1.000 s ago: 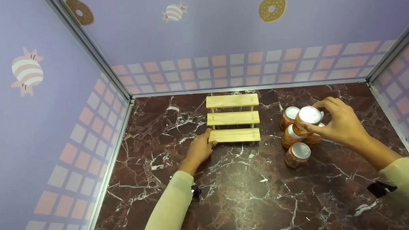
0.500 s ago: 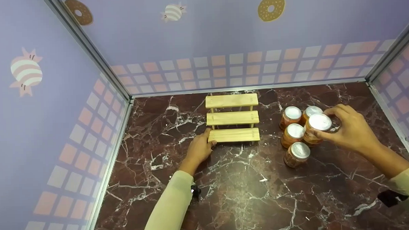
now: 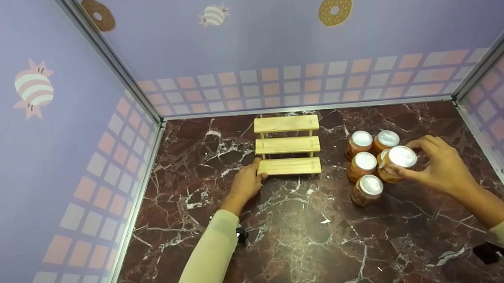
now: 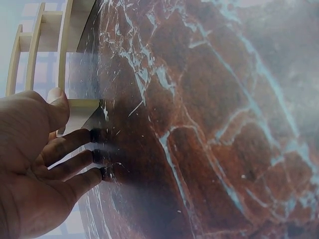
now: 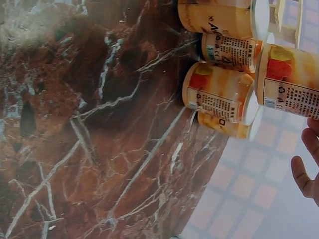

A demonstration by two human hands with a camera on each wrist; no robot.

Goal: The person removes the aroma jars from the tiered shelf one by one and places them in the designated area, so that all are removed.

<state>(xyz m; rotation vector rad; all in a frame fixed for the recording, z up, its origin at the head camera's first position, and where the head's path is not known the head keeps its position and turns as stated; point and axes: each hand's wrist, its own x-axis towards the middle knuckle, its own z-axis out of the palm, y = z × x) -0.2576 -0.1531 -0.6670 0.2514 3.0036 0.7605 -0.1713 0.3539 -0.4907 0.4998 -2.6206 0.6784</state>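
Note:
In the head view my left hand (image 3: 246,184) pinches the left end of the lowest step of a three-tier wooden shelf (image 3: 287,145). The left wrist view shows its thumb (image 4: 59,107) against the light wooden board (image 4: 64,45), with other fingertips down on the tabletop. My right hand (image 3: 443,166) grips a labelled jar (image 3: 397,165) of orange contents between thumb and fingers. That held jar (image 5: 289,82) is raised above the other jars in the right wrist view. Partly hidden behind it stands another jar (image 3: 382,155). Similar silver-lidded jars (image 3: 364,165) cluster upright to its left.
The front jar (image 3: 367,190) stands nearest me in the cluster. A dark red marble tabletop (image 3: 297,236) lies under everything. Purple walls with tile and sweets prints (image 3: 273,40) enclose the back, left (image 3: 35,166) and right sides.
My right hand has carried its jar rightward and toward me from above the cluster, uncovering the jars behind. My left hand and the shelf stay put.

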